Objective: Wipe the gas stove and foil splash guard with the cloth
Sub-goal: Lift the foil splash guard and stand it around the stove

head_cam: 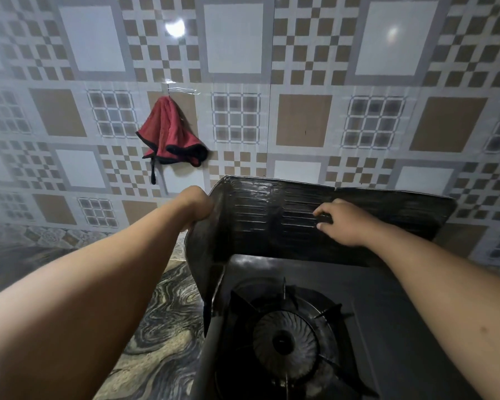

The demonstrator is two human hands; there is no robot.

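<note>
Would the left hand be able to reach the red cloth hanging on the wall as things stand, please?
Probably yes. The left hand grips the splash guard's left edge, just below and right of the red cloth. Nothing lies between them, but it must let go first.

Single head-worn wide-angle view, aimed forward and slightly downward from close above the front edge of the gas stove (358, 327), straight toward the tiled wall (300, 67) behind it. Set near enough that both forearms enter from the bottom corners and reach the left hand (195, 207) and right hand (341, 222) at mid-frame on the foil splash guard (272, 223), with the marbled worktop (162, 327) running along the lower left and straight tile lines bowed toward the frame edges. No second view present, hence no shared area.
</note>
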